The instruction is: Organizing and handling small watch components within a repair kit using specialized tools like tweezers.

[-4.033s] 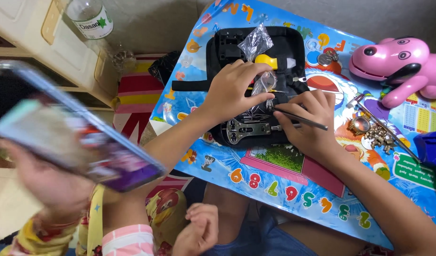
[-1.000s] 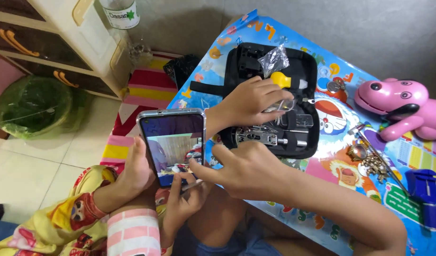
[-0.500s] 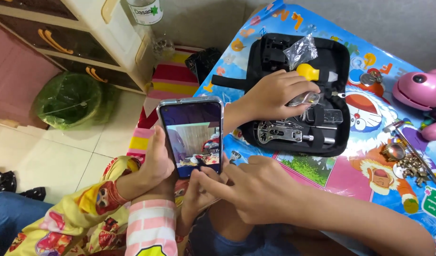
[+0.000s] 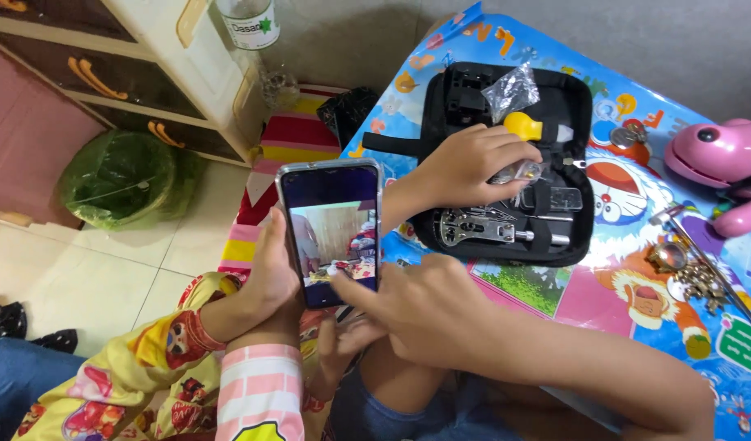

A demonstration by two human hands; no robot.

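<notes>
Head view: right hand (image 4: 428, 306) on phone (image 4: 331, 233)

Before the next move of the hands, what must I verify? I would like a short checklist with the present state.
1. Right hand touches the black smartphone screen: ok.
2. Another person's hand holds the smartphone upright: ok.
3. Left hand rests on the open black zip tool case: ok.
4. Left hand grips the small clear plastic bag: cannot tell.
5. Both hands free: not ok.
</notes>
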